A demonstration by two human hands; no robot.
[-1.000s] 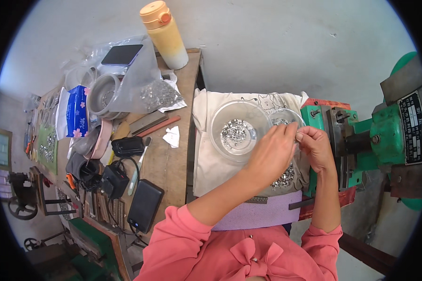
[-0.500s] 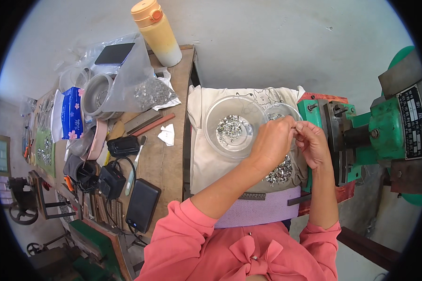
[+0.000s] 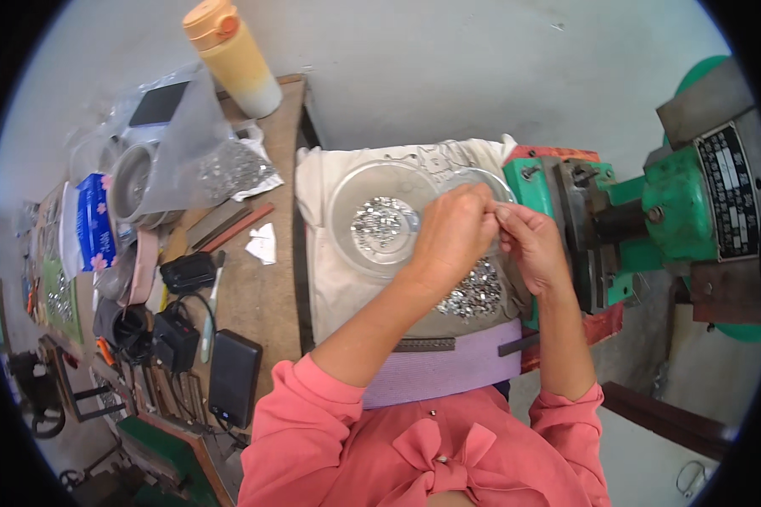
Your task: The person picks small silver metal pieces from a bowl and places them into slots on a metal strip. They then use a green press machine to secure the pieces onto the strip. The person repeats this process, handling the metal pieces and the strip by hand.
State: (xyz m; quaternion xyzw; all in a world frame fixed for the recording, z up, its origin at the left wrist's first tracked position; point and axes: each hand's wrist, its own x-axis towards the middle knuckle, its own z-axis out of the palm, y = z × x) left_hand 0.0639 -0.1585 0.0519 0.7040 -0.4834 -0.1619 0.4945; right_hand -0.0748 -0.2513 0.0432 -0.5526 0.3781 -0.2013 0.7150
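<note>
My left hand point(image 3: 457, 226) and my right hand point(image 3: 534, 247) meet fingertip to fingertip over the cloth, both closed in a pinch. What they hold between them is too small to make out. Left of them stands a round clear plastic tub point(image 3: 340, 201) with many small shiny metal pieces point(image 3: 375, 221) on its bottom. A second clear container point(image 3: 484, 174) sits behind my hands, partly covered by them. Under my wrists, a loose pile of similar shiny pieces point(image 3: 475, 292) lies on the light cloth point(image 3: 330, 291).
A green machine point(image 3: 678, 211) with metal jaws stands close on the right. Nearer me is a purple mat point(image 3: 448, 368) with a dark toothed strip point(image 3: 427, 344). The wooden bench point(image 3: 266, 291) on the left bears a yellow bottle point(image 3: 243, 72), a bag of metal pieces point(image 3: 232, 169) and a black power bank point(image 3: 235, 378).
The whole view has shifted, so the scene sits farther left in the picture. My hands stay pinched together above the cloth, with only slight finger movement.
</note>
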